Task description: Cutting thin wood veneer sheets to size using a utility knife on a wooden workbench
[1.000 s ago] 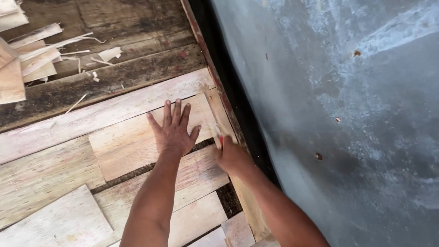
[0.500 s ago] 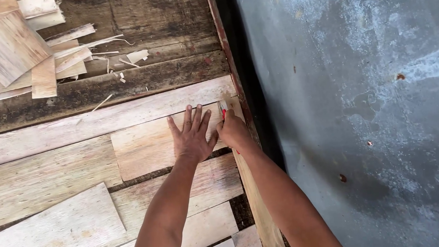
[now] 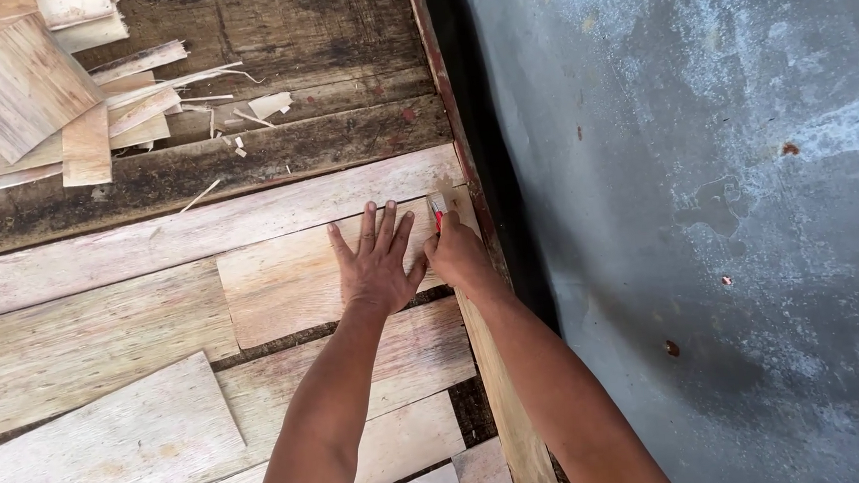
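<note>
My left hand (image 3: 377,264) lies flat, fingers spread, on a pale thin wood veneer sheet (image 3: 284,278) that rests on a dark wooden table. Right beside it, my right hand (image 3: 458,253) is closed around a small red-handled cutter (image 3: 438,212), its tip at the sheet's right edge near the table's raised side rail (image 3: 467,200). Both forearms reach in from the bottom of the view.
More veneer sheets (image 3: 92,338) overlap across the table's left and front. A heap of veneer offcuts and slivers (image 3: 40,105) sits at the far left. A grey concrete floor (image 3: 702,208) runs along the right of the table.
Both hands stay on the same sheet; the right hand has moved forward along the sheet's right edge with the cutter. The view has shifted, so the hands sit lower and further right.
</note>
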